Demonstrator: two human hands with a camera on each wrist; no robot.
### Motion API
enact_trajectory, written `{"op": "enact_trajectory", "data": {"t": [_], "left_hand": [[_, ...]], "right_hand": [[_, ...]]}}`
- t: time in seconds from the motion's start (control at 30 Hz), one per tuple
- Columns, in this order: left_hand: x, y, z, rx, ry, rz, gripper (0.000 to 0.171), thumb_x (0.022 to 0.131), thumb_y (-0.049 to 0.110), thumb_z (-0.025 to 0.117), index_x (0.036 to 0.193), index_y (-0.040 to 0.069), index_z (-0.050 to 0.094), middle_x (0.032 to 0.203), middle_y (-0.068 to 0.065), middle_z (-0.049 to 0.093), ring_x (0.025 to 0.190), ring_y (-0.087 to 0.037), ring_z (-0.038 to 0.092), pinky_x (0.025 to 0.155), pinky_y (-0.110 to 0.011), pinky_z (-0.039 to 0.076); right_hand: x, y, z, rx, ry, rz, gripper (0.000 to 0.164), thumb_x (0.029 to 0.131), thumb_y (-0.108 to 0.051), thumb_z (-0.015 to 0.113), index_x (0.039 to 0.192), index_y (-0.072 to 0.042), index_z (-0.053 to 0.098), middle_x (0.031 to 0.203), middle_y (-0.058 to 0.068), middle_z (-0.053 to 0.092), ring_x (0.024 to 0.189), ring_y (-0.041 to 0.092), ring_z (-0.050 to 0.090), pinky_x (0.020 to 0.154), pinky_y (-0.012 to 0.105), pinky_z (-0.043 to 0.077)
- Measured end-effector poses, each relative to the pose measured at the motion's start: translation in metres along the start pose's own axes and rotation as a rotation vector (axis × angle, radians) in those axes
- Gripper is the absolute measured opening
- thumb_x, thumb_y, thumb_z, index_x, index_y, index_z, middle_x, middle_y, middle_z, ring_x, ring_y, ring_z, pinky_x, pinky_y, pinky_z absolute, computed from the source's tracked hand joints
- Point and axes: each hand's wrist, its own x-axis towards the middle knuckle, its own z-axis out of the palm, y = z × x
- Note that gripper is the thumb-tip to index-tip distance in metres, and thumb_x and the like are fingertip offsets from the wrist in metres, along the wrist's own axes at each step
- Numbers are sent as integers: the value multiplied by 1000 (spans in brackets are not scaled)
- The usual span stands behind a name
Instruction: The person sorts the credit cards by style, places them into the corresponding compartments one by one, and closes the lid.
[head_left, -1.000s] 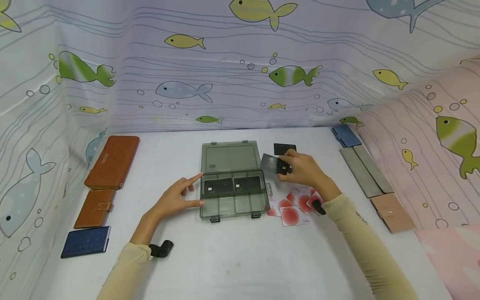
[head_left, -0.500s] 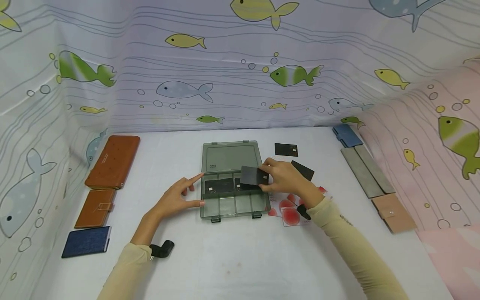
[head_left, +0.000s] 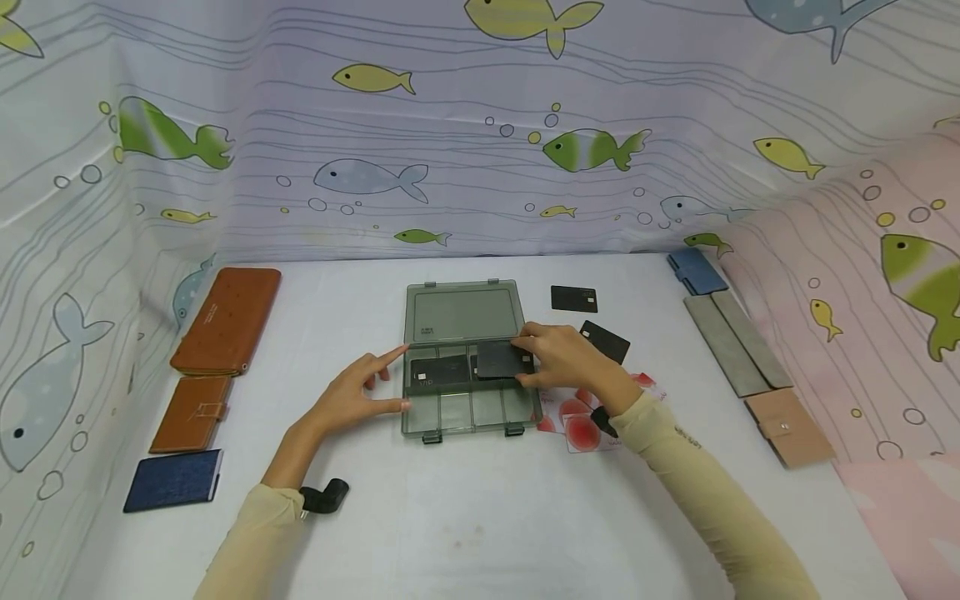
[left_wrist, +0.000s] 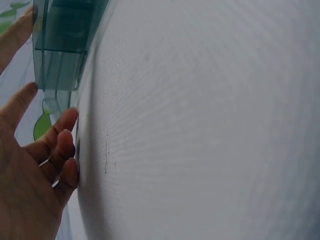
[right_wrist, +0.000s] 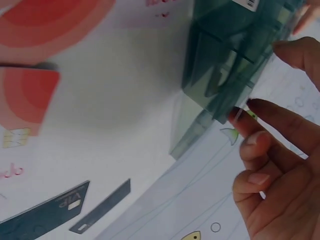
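A: Surroundings?
B: Outside the right hand (head_left: 562, 360), on the white tabletop (head_left: 472, 533): a blue wallet (head_left: 696, 273), a long grey flap wallet (head_left: 737, 343), a tan snap wallet (head_left: 790, 427). Outside the left hand (head_left: 348, 392): a large brown case (head_left: 228, 321), a small brown strap wallet (head_left: 191, 414), a dark blue booklet (head_left: 172, 481).

A: Obstructions?
B: Overlapping red-and-white printed cards (head_left: 582, 434), partly under the right wrist. Two loose black cards: one just behind the right hand (head_left: 604, 340), one farther off (head_left: 573, 298).

A: Lettering?
B: "VIP" on the nearer loose black card. Pink script on the red-and-white cards, not fully legible.

A: Item held?
B: One black rectangular plastic card (head_left: 498, 360), pinched by the right hand at its pale-chip end. Long axis hand to hand, chip end rightward. Located at the right rear of a translucent grey-green plastic box (head_left: 454, 412), over another dark card; contact cannot be told.

A: Left hand?
B: Index and thumb extended, spread, tips at the box's left wall. Lid (head_left: 461, 312) laid back, beyond both hands.
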Motion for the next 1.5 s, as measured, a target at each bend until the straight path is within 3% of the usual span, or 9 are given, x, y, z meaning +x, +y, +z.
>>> {"op": "enact_trajectory", "data": {"t": [0.17,0.5,0.9,1.23,1.5], "left_hand": [[1,0,1,-3,-3,-2,91,75,48,84,153,34,39,100,-1,52,80,-17,40,71,-34,36],[2,2,1,-3,-5,0,91,75,47,84,153,32,40,100,-1,52,80,-17,40,71,-34,36],[2,1,2,3,-9,-6,91,75,47,84,153,31,39,100,-2,52,80,-17,40,70,-34,35],[1,0,2,4,-9,-15,91,76,50,82,154,34,37,100,0,51,80,-17,40,71,-34,35],[1,1,1,-12,-12,-10,92,76,46,83,154,30,37,100,0,52,81,-18,41,73,-35,35]], "right_hand": [[5,-1,-3,39,-62,27,49,80,-36,80,114,-3,73,111,7,68,91,19,69,78,36,57],[9,-5,-6,3,-109,44,48,80,-38,79,115,-4,74,107,6,68,90,19,68,77,36,56],[-2,4,-8,-9,-8,57,39,84,-31,77,114,-6,74,113,7,66,77,19,68,69,36,56],[-31,60,-7,63,17,310,46,84,-28,79,120,-2,70,112,14,65,80,23,65,71,44,55],[-67,102,5,131,-106,545,69,79,-37,83,132,1,60,128,23,57,105,37,63,90,56,51]]}}
